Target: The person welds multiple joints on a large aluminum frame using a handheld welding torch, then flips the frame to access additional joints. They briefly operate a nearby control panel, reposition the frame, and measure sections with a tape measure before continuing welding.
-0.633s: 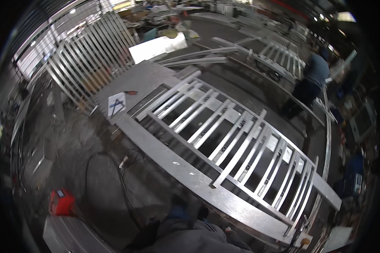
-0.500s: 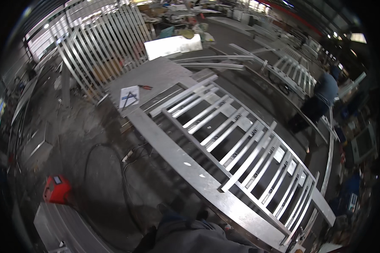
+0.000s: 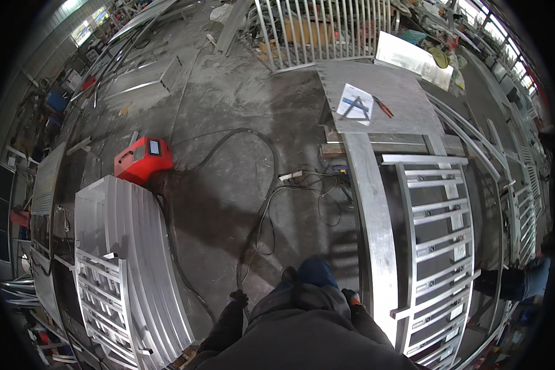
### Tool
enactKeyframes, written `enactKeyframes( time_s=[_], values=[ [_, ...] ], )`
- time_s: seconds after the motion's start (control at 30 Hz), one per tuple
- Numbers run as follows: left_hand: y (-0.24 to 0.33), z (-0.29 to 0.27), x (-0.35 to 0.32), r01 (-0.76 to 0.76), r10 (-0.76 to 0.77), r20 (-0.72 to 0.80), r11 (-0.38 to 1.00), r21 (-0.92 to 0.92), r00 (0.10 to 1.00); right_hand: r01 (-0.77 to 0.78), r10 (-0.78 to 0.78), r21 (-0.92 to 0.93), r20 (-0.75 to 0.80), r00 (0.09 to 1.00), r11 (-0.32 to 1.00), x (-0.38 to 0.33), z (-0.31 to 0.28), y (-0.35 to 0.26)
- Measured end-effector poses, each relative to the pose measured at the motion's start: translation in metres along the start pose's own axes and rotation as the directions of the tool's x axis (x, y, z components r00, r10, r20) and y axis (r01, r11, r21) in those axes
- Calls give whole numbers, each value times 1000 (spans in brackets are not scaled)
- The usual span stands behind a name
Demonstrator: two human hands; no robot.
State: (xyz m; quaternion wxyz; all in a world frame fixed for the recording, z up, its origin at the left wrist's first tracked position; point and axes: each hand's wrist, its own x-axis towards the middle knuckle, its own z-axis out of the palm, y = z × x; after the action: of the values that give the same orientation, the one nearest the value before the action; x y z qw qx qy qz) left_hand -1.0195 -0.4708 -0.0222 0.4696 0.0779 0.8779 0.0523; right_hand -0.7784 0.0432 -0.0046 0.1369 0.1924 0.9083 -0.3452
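My left hand point(image 3: 238, 298), in a dark glove, hangs low beside my body. It is nearest to a black cable point(image 3: 240, 271) on the floor; the small dark shape does not show whether its fingers are open or closed. On my other side, my right hand point(image 3: 351, 297) hangs next to a long flat metal beam point(image 3: 379, 237). Something small and orange shows at this hand, and the fingers look curled around it, but its kind cannot be made out. Right of the beam lies a ladder-like frame of silver metal bars point(image 3: 441, 250), with one loose bar point(image 3: 435, 295) across it.
A red machine with a small screen point(image 3: 145, 160) stands left, behind stacked grey metal profiles point(image 3: 132, 228). A smaller barred frame point(image 3: 102, 302) leans there. Ahead, a metal sheet point(image 3: 407, 83) carries a paper point(image 3: 354, 105) and red-handled pliers point(image 3: 383, 108). A person point(image 3: 530, 280) is at far right.
My view has turned left and downward, so the barred frame and beam now sit at my right. The red machine is nearer the middle. Both hands now show beside my body.
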Motion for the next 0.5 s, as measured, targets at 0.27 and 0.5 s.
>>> enactKeyframes(
  time_s=[0.27, 0.5],
  values=[
    [-4, -137, 112, -258, 207, 162, 868, 425, 965, -238, 283, -156, 420, 863, 959, 161, 39, -24],
    [35, -288, 178, 55, -65, 125, 995, 78, 990, -392, 292, 206, 390, 873, 897, 415, -95, -156]
  ],
)
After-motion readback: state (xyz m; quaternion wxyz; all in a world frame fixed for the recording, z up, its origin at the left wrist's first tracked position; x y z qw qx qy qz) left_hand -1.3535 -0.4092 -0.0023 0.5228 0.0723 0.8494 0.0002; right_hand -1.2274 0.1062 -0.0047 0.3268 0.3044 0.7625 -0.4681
